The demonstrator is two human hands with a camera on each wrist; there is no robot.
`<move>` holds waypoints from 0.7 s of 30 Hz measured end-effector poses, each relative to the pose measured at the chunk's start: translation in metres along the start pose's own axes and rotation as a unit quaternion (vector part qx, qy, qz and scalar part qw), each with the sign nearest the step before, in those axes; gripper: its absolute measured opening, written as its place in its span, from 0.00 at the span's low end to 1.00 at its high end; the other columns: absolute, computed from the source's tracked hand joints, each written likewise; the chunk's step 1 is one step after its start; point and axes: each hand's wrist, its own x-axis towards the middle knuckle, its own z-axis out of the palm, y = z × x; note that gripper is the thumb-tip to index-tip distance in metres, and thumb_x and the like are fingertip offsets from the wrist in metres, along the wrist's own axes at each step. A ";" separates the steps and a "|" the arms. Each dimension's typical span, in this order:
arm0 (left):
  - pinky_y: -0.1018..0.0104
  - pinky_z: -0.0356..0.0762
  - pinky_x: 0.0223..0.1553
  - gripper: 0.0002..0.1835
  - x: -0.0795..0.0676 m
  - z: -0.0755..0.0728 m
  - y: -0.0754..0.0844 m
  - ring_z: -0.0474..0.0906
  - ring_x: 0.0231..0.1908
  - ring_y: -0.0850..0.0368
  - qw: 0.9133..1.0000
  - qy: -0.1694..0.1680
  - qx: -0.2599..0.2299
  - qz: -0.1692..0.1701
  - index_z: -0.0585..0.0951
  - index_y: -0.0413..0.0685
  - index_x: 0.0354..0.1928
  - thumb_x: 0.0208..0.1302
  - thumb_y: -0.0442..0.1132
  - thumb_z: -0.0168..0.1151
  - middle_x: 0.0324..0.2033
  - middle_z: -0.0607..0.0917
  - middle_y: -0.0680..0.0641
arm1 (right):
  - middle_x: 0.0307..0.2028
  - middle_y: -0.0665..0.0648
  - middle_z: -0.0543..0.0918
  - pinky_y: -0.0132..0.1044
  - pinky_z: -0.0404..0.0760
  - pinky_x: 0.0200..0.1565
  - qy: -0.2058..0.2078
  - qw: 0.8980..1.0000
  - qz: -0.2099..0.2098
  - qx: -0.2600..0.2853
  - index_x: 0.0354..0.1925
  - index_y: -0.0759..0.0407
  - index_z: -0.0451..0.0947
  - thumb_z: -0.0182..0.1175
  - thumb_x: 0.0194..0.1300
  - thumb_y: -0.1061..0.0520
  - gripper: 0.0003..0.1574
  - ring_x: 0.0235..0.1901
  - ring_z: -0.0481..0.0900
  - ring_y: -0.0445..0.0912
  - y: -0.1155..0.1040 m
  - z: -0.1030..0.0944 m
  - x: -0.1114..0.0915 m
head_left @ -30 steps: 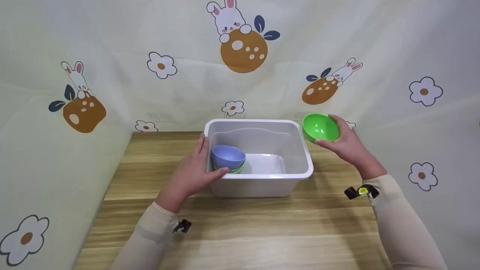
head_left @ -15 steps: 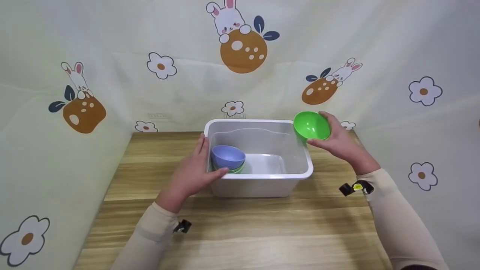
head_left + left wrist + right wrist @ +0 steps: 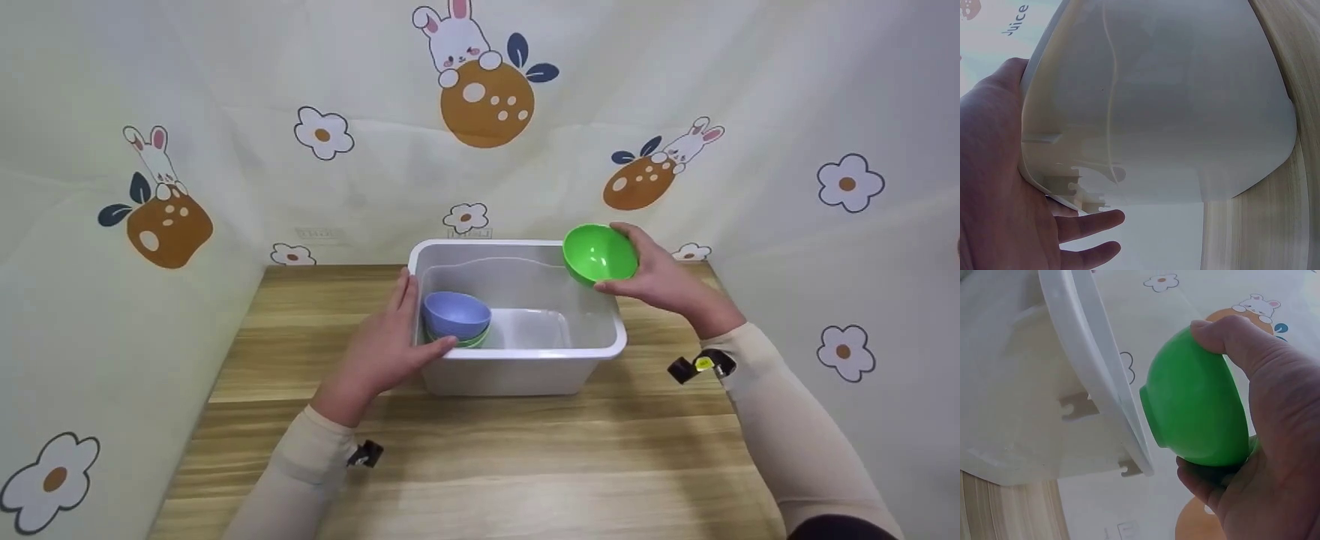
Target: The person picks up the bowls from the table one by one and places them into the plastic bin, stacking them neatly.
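Observation:
A bright green bowl [image 3: 600,255] is tilted with its inside toward the head camera, above the back right corner of the white plastic tub [image 3: 517,353]. My right hand [image 3: 656,277] grips its right side, with the thumb and fingers on opposite sides in the right wrist view. A blue bowl [image 3: 457,313] sits stacked on green bowls [image 3: 474,340] inside the tub at its left end; how many are under it is hidden. My left hand [image 3: 382,349] rests on the tub's front left corner, its thumb over the front rim and its straight fingers along the left side.
The tub stands on a wood-grain table [image 3: 480,465] near the back. A pale sheet [image 3: 360,187] printed with rabbits, oranges and flowers rises behind it and on both sides.
My right hand has moved left with the green bowl, from beside the tub to over its back right corner. My left hand and the stacked bowls have stayed in place.

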 end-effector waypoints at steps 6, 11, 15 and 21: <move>0.28 0.70 0.72 0.68 0.000 0.000 0.001 0.57 0.82 0.28 1.000 0.001 0.005 0.000 0.46 0.39 0.89 0.68 0.77 0.65 0.89 0.42 0.38 | 0.77 0.68 0.67 0.63 0.73 0.73 -0.023 1.000 -0.010 -0.014 0.87 0.62 0.53 0.84 0.62 0.46 0.71 0.71 0.71 0.63 -0.009 0.003 0.004; 0.27 0.68 0.73 0.68 0.000 0.000 0.000 0.56 0.83 0.29 1.000 0.001 0.003 -0.001 0.47 0.38 0.89 0.68 0.77 0.65 0.89 0.42 0.37 | 0.76 0.67 0.68 0.62 0.73 0.73 -0.043 0.999 -0.011 -0.012 0.86 0.61 0.53 0.84 0.61 0.45 0.71 0.71 0.70 0.62 -0.013 0.007 0.009; 0.28 0.68 0.73 0.68 0.001 0.001 -0.001 0.58 0.82 0.28 1.000 0.000 0.001 -0.002 0.46 0.39 0.90 0.68 0.77 0.65 0.89 0.43 0.37 | 0.75 0.66 0.69 0.60 0.74 0.71 -0.053 0.998 -0.020 -0.024 0.86 0.61 0.53 0.85 0.59 0.44 0.72 0.70 0.71 0.61 -0.016 0.010 0.015; 0.30 0.71 0.72 0.67 0.001 0.001 -0.001 0.63 0.79 0.26 1.000 0.008 -0.007 0.008 0.47 0.36 0.89 0.68 0.74 0.67 0.89 0.44 0.35 | 0.74 0.65 0.68 0.59 0.76 0.70 -0.073 0.996 -0.036 -0.045 0.85 0.62 0.54 0.84 0.58 0.43 0.72 0.68 0.72 0.59 -0.024 0.016 0.024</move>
